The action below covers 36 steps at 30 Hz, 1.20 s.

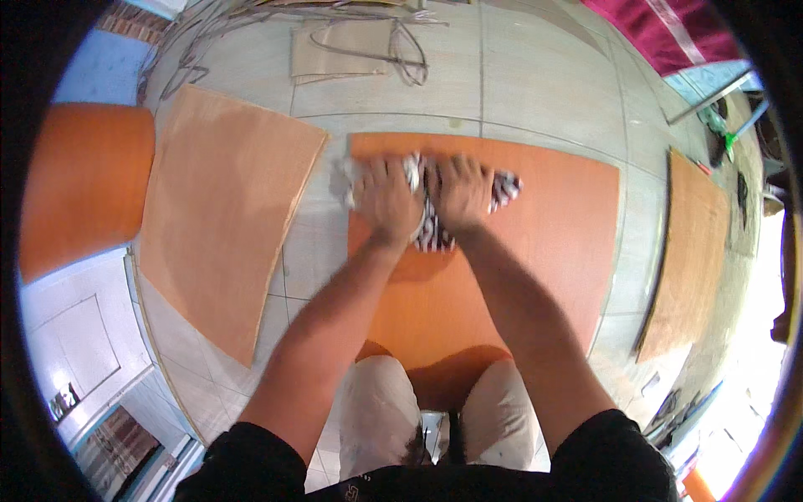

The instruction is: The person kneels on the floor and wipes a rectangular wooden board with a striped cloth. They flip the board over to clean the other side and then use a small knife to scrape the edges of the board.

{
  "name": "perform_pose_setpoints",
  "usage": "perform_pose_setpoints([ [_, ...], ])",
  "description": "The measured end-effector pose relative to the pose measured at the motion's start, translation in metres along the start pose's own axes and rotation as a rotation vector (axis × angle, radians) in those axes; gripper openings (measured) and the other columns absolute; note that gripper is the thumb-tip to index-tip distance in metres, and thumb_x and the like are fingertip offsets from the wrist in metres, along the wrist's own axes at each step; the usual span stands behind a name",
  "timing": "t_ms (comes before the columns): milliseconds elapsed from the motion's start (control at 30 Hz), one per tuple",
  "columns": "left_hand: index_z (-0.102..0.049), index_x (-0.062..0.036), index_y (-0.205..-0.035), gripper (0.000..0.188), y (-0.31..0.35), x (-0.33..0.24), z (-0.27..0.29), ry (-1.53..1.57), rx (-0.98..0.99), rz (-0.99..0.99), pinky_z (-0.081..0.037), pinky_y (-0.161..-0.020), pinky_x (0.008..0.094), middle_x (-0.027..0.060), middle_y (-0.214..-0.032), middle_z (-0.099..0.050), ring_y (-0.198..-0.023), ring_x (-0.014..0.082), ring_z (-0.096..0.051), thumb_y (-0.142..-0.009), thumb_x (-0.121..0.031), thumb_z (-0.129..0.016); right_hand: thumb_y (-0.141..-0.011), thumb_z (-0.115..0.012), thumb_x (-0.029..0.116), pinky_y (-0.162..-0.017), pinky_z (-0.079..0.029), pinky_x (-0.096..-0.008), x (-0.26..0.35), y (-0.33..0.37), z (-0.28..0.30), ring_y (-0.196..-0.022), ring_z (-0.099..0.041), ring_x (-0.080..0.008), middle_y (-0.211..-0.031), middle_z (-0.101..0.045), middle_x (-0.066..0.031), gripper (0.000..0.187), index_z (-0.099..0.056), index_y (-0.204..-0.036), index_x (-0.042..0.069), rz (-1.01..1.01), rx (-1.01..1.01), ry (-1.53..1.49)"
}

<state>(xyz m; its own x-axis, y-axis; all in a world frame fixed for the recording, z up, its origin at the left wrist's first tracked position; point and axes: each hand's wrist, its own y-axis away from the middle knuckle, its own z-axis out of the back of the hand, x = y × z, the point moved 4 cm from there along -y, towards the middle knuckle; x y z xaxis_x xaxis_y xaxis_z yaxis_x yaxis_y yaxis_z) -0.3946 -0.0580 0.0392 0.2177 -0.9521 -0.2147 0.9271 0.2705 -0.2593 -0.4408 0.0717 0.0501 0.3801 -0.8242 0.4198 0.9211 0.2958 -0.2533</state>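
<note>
Left hand (386,197): palm down on patterned cloth (431,230), nearer the left edge of the orange panel (556,217). Cloth lies on panel beneath both hands, long axis crosswise (blurred). Right hand (462,192): also palm down; can't tell whether either grip is closed on it.

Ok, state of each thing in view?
Left hand: palm down on cloth, grip unclear
Right hand: palm down on cloth, grip unclear
Patterned cloth: crumpled, under both hands
Orange board: lying flat, beneath cloth
Left brown board: lying flat
Right brown board: lying flat
Small board: lying flat, dark cord looped across
</note>
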Motion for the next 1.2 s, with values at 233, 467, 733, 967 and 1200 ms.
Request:
perform_pose_setpoints([
  [233,-0.065,-0.0058,-0.095,0.035,0.233,-0.071,0.047,0.177,0.206,0.024,-0.044,-0.083,0.0588,0.0191,-0.1,-0.061,-0.097,0.0427,-0.061,-0.095,-0.041,-0.072,-0.091,-0.074,0.033,-0.08,-0.045,-0.0527,-0.031,0.248,0.073,-0.093,-0.067,-0.0308,-0.101,-0.071,-0.0082,0.021,-0.076,-0.095,0.012,-0.141,0.196,0.016],
  [467,-0.062,-0.0031,-0.087,0.039,0.136,-0.105,-0.003,0.204,0.175,-0.08,-0.039,-0.081,0.0539,0.0204,-0.094,-0.062,-0.093,0.0414,-0.06,-0.098,-0.04,-0.068,-0.095,-0.072,0.025,-0.082,-0.045,-0.049,-0.084,0.149,0.072,-0.087,-0.067,-0.0312,-0.097,-0.072,-0.0107,0.018,-0.077,-0.097,0.008,-0.162,0.168,0.078],
  [733,-0.062,-0.0073,-0.09,0.034,-0.075,-0.179,-0.079,0.231,-0.077,-0.214,-0.039,-0.081,0.0495,0.0123,-0.09,-0.059,-0.089,0.0341,-0.06,-0.094,-0.04,-0.071,-0.097,-0.07,0.033,-0.085,-0.051,-0.0473,-0.188,-0.042,0.057,-0.092,-0.072,-0.0293,-0.091,-0.074,-0.0074,0.024,-0.078,-0.091,0.011,-0.207,-0.037,0.141],
  [967,-0.063,-0.0074,-0.094,0.035,-0.108,-0.193,-0.098,0.196,-0.198,-0.222,-0.04,-0.081,0.0494,0.0121,-0.098,-0.063,-0.092,0.0335,-0.062,-0.092,-0.04,-0.074,-0.098,-0.063,0.04,-0.088,-0.047,-0.0501,-0.211,-0.072,0.053,-0.095,-0.07,-0.0312,-0.091,-0.073,-0.0092,0.035,-0.078,-0.085,0.011,-0.236,-0.161,0.189],
  [1200,-0.064,-0.0057,-0.103,0.041,0.039,-0.172,-0.039,0.146,0.053,-0.152,-0.043,-0.087,0.0557,0.0185,-0.103,-0.064,-0.101,0.0392,-0.062,-0.09,-0.043,-0.075,-0.099,-0.068,0.037,-0.083,-0.046,-0.051,-0.15,0.066,0.083,-0.093,-0.068,-0.0336,-0.092,-0.071,-0.0114,0.029,-0.075,-0.092,0.01,-0.221,-0.066,0.113],
])
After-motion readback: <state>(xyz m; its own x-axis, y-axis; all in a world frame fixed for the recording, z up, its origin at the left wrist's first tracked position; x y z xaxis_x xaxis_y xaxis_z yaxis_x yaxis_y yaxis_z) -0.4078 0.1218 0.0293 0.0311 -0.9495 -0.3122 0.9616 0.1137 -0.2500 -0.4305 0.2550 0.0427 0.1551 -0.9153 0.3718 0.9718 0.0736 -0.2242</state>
